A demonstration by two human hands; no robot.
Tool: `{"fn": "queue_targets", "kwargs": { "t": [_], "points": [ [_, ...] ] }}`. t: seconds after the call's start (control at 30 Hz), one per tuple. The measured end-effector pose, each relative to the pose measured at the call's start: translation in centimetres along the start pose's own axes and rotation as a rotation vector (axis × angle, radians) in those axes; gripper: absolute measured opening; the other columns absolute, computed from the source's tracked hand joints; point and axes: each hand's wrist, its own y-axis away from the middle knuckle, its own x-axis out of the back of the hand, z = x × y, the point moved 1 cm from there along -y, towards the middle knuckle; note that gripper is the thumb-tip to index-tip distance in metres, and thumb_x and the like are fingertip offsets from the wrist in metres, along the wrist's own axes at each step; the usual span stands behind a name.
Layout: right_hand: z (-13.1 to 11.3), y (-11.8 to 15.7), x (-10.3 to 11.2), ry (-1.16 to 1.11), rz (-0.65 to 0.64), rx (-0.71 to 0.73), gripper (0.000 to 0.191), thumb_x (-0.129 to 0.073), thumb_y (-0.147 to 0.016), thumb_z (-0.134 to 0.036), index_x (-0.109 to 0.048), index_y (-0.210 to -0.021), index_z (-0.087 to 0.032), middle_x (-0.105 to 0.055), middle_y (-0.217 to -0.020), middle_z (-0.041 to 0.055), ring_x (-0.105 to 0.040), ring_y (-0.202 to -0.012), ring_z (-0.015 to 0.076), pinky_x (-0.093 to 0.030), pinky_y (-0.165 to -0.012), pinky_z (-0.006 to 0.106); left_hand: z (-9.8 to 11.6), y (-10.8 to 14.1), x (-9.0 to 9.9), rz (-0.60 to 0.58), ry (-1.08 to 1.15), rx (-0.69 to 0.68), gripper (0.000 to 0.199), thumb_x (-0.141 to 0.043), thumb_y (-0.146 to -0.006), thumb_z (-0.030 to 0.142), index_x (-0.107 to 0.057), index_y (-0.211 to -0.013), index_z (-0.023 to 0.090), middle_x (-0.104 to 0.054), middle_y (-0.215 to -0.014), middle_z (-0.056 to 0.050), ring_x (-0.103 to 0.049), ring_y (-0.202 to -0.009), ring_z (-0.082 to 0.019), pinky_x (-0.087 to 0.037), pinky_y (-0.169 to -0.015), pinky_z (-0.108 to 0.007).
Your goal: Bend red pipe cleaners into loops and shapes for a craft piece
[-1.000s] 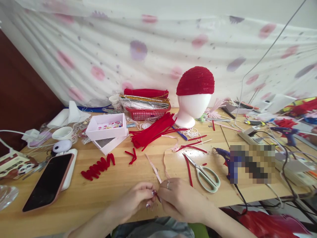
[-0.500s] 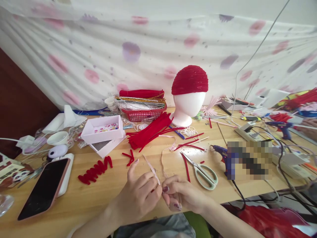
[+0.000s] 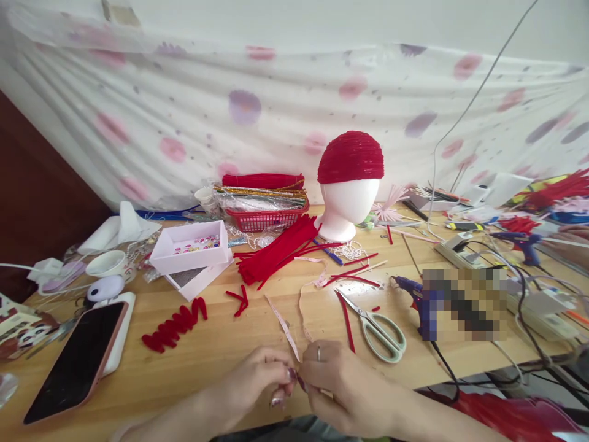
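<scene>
Tape (image 3: 284, 326) lies just beyond left hand (image 3: 260, 379) and right hand (image 3: 339, 383), fingertips pinched, contents hidden.

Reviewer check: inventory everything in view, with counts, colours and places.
Foam head: one, white, back centre
Cap: one, red, on it
Basket: one, red, back
Fuzzy stems: uncounted, red, centre
Folded pieces: one row, red, front left
Boxes: two, white, left
Phone: one, black screen, front left
Scissors: one, pale-green handles, right
Glue guns: two, blue, right
Cables: uncounted, black and white, mostly right
Floral sheet: one, white, behind
Smaller clutter: uncounted, mixed
Narrow strip: pink, by hands
Left hand; right hand: front centre, fingertips together, contents unclear
</scene>
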Motion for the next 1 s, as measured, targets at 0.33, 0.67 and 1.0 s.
{"fn": "queue_targets", "kwargs": {
  "t": [0.33, 0.67, 1.0],
  "points": [
    [1.6, 0.5, -0.9, -0.487, 0.016, -0.326, 0.021, -0.046, -0.084, -0.021, -0.053, -0.065, -0.017, -0.054, -0.06, 0.0013, -0.046, -0.054, 0.0122, -0.035, -0.053, 0.025, 1.3, 0.8, 0.3, 0.147, -1.076, -0.632, 0.017, -0.044, -0.088, 0.02, -0.06, -0.082, 0.02, -0.063, -0.082, -0.005, -0.054, -0.08, -0.021, -0.03, -0.104, -0.051],
    [2.2, 0.5, -2.4, -1.021, 0.069, -0.509, 0.027, -0.056, -0.082, -0.031, -0.058, -0.061, -0.015, -0.054, -0.052, -0.0014, -0.048, -0.047, 0.009, -0.037, -0.049, 0.021, 0.0, 0.0, -0.2, 0.224, -1.026, -0.753, 0.024, -0.038, -0.09, 0.014, -0.042, -0.068, 0.021, -0.049, -0.064, 0.003, -0.048, -0.063, -0.015, -0.036, -0.097, -0.04],
    [1.6, 1.3, -2.3, 0.265, 0.052, 0.177, 0.026, -0.036, -0.092, -0.013, -0.057, -0.079, -0.017, -0.061, -0.069, 0.0081, -0.048, -0.062, 0.0193, -0.039, -0.06, 0.032, -3.7, -2.2, -0.7, 0.18, 0.152, 0.106, 0.049, -0.064, -0.06, 0.064, -0.037, -0.052, 0.024, -0.028, -0.049, 0.008, -0.026, -0.049, -0.01, -0.033, -0.047, -0.026]
  ]
}}
